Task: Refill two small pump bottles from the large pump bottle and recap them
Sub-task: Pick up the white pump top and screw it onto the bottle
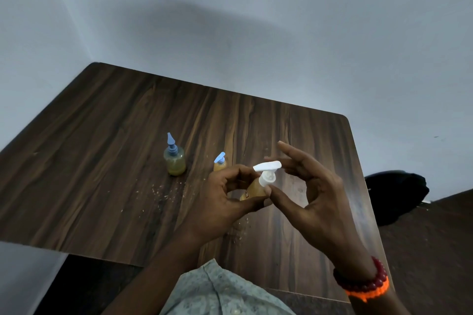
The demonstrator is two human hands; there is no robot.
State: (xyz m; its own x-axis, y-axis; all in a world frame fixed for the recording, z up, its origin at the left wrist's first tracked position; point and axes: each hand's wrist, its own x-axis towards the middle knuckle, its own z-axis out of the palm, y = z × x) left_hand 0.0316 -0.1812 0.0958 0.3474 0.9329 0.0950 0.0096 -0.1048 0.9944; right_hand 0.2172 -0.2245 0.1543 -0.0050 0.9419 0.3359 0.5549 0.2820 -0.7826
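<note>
Above the tabletop [107, 120], left hand [225, 194] grips the bottle [252, 190] body while right-hand fingers [275, 190] pinch its white pump collar [267, 178]; light, probably slippery, best held by body and collar.

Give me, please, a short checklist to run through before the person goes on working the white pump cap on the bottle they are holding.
1. Left hand grips the held bottle: ok.
2. Right hand on the white pump cap, thumb at its collar: ok.
3. Cap fully screwed down: cannot tell.
4. The two blue-pump bottles, one and the other, stand upright on the table, pumps on: ok.
5. Table clean: not ok, pale specks scattered near the bottles.
6. Fill level of the held bottle: cannot tell, hands hide it.
</note>
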